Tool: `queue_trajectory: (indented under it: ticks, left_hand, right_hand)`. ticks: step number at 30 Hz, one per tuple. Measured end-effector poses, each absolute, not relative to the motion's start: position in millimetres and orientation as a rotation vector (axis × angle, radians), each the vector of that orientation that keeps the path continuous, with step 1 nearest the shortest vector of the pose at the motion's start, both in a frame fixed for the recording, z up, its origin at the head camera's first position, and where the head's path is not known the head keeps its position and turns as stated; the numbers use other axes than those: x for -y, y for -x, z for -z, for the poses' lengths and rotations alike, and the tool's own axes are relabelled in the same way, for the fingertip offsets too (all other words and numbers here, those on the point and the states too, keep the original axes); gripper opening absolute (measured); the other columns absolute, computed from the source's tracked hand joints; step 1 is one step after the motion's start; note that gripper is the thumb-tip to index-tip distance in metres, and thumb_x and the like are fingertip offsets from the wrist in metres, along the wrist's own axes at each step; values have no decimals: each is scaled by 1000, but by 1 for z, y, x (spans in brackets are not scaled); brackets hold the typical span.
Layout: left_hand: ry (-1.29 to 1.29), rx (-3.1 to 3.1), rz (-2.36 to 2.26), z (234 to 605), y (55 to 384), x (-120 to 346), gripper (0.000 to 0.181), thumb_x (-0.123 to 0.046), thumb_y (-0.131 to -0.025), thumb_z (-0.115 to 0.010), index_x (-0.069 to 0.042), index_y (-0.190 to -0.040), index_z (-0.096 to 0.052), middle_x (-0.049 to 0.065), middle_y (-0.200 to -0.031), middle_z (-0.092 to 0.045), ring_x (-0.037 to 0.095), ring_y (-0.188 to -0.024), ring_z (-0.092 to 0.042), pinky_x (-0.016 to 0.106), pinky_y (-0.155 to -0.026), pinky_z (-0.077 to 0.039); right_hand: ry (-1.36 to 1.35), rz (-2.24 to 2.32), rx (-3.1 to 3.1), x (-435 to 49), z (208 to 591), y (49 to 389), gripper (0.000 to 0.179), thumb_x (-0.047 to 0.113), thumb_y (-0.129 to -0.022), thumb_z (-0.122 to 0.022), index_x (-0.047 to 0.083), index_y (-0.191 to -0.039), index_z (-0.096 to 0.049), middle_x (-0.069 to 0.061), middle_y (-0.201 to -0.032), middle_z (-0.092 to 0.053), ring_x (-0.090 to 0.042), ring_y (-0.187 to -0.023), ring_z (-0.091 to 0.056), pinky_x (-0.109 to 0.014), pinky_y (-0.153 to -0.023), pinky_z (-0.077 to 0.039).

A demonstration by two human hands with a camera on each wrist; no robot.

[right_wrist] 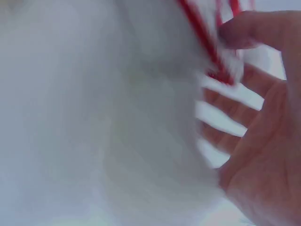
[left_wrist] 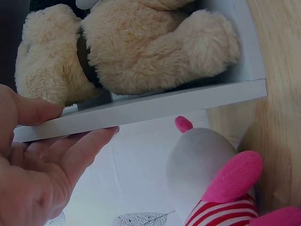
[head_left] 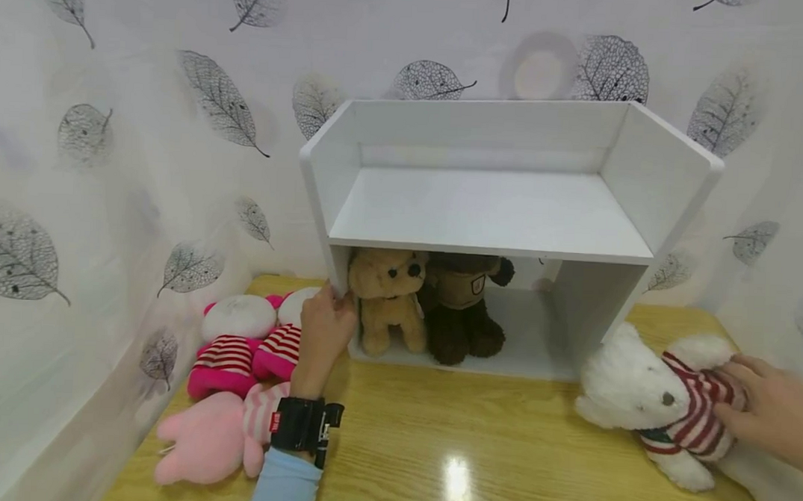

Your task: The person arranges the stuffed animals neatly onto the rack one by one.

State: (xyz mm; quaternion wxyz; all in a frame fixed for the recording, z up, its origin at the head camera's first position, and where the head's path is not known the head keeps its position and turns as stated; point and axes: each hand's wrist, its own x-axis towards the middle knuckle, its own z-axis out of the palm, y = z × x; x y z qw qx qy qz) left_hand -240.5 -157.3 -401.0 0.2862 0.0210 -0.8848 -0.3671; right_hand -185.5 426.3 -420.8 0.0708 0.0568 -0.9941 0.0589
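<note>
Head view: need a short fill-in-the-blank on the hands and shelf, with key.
1. The left hand grips the white shelf by its ____ side panel, as seen in the head view.
2. The right hand holds a white bear whose red-and-white sweater is patterned with ____.
3. The shelf's lower compartment holds ____ plush toys.
4. Beside the tan plush, the other plush has dark ____ legs.

Missing words: left; stripes; two; brown.
</note>
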Motion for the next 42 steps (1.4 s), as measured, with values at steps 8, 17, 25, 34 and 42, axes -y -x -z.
queue_trajectory:
  ticks: [8, 17, 25, 34, 42]
  left_hand:
    - [-75, 2386, 977, 403, 240, 157, 23, -17, -95, -60, 4, -86, -60, 30, -82, -68, 55, -79, -67, 63, -69, -51]
    - [-82, 2412, 994, 405, 239, 156, 24, -20, -97, -59, 4, -92, -62, 30, -84, -69, 52, -79, -68, 61, -69, -53]
    - [-84, 2402, 982, 403, 239, 156, 26, -20, -97, -60, 1, -81, -57, 23, -70, -61, 46, -70, -64, 57, -64, -51]
    - [-76, 2460, 1042, 396, 238, 165, 24, -23, -97, -62, 0, -99, -67, 23, -83, -70, 37, -74, -66, 49, -62, -52]
    - [-64, 2423, 1121, 385, 239, 166, 37, -26, -97, -63, -4, -127, -63, 24, -123, -71, 42, -107, -72, 57, -84, -59]
  right_hand:
    - [-584, -219, 2637, -416, 432, 182, 50, -14, -52, -82, 0, -96, -64, -9, -82, -64, -5, -64, -46, -28, -52, -40]
    - [-594, -135, 2750, -409, 439, 162, 86, 12, -52, -95, 3, -129, -57, -23, -107, -66, -46, -91, -65, -54, -77, -51]
    - [-521, 170, 2874, -410, 445, 158, 147, 37, -47, -100, 25, -165, -12, -27, -128, -52, -53, -110, -54, -71, -83, -46]
    - [-356, 256, 2971, -405, 451, 162, 112, 31, -53, -97, 3, -146, -40, -34, -129, -45, -59, -108, -51, -78, -78, -43]
    - [-356, 160, 2929, -407, 453, 163, 129, 37, -51, -98, 20, -159, -29, -27, -128, -51, -59, -105, -53, -74, -70, -45]
